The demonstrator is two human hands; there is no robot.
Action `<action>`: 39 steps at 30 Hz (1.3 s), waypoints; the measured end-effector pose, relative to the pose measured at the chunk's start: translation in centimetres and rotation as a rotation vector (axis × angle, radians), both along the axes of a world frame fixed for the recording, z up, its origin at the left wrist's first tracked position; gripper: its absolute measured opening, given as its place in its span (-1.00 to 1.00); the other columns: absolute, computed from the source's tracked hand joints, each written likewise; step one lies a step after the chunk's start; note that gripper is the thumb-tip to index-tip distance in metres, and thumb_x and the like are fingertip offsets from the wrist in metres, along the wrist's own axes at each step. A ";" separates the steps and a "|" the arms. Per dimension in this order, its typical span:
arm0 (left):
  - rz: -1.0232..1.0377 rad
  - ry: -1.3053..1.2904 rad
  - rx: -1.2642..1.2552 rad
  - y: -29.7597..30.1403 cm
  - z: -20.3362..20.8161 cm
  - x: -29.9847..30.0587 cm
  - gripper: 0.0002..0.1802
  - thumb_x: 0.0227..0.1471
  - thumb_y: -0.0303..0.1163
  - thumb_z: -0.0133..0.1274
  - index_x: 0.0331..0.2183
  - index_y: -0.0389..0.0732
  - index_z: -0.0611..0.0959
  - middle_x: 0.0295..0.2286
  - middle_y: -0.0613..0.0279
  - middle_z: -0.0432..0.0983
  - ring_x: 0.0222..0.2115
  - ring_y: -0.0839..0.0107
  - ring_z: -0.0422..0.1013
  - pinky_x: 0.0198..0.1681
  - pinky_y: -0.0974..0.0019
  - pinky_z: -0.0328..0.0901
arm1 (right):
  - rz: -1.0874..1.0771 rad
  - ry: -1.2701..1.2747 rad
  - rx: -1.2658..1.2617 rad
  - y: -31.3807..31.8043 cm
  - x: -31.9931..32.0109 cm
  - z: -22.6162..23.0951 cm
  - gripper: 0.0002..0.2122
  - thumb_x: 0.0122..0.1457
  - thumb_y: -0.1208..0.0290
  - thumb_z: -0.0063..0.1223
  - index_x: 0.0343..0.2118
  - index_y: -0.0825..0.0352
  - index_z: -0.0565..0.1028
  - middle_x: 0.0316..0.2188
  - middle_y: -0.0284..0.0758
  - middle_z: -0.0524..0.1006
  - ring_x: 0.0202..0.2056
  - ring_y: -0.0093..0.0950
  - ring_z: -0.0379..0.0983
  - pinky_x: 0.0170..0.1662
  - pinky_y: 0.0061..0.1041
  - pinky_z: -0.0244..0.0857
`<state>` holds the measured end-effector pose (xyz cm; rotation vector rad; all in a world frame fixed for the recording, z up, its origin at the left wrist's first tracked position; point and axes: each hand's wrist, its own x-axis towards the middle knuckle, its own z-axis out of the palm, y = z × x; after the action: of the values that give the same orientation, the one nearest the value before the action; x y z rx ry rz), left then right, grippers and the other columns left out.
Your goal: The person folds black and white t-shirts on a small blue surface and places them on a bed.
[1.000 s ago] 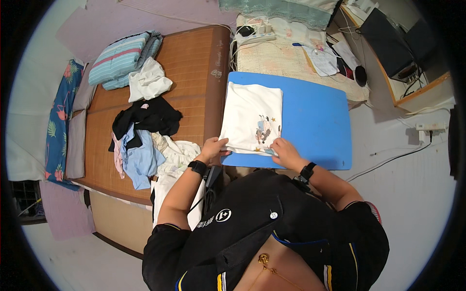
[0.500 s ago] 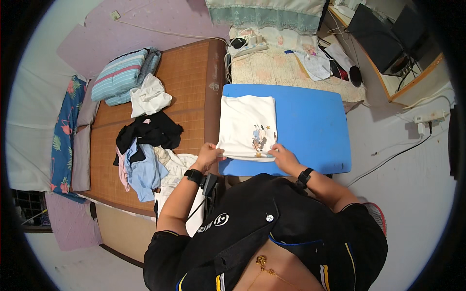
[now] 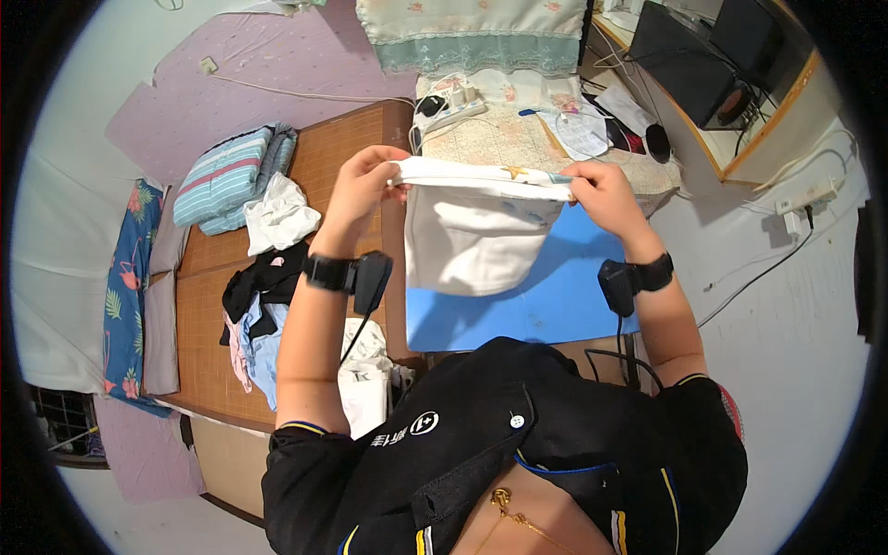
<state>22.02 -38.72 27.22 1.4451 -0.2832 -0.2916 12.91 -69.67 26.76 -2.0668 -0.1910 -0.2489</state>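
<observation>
A folded white garment point(image 3: 476, 245) with a printed picture hangs above the small blue table point(image 3: 573, 310). Its edge is stretched between my hands, showing a bit of the print, and the rest drapes down toward me. My left hand point(image 3: 368, 190) pinches the left end of that edge, fingers closed. At the other end, my right hand point(image 3: 606, 196) grips the cloth between thumb and fingers. Whether the lower part touches the tabletop I cannot tell.
Left of the table, a bed with a brown mat point(image 3: 208, 319) holds a loose clothes pile point(image 3: 264, 291), a white cloth point(image 3: 280, 215) and a striped folded quilt point(image 3: 222, 180). Behind stands a cloth-covered surface point(image 3: 499, 129) with a power strip point(image 3: 458, 111) and papers. Cables hang from my wrist straps.
Both hands have lifted the white garment off the blue table and moved it away from me. It lay flat before; now its gripped edge is raised and the cloth hangs down.
</observation>
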 end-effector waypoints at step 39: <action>0.218 0.312 0.576 -4.6 -26.9 -6.6 -0.64 -0.10 -0.29 0.02 -0.33 -0.41 0.50 -0.51 0.03 0.48 -0.57 0.32 0.38 -0.48 0.27 0.29 | 0.021 0.700 0.045 -4.8 6.1 -24.4 -0.49 -0.11 0.29 0.15 -0.16 0.57 0.31 -0.25 -0.05 0.45 -0.26 -0.30 0.43 -0.21 -0.45 0.32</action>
<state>15.45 -43.27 0.32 1.9465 0.2337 -0.4358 18.97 -74.44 2.39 -1.9831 0.2184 0.4796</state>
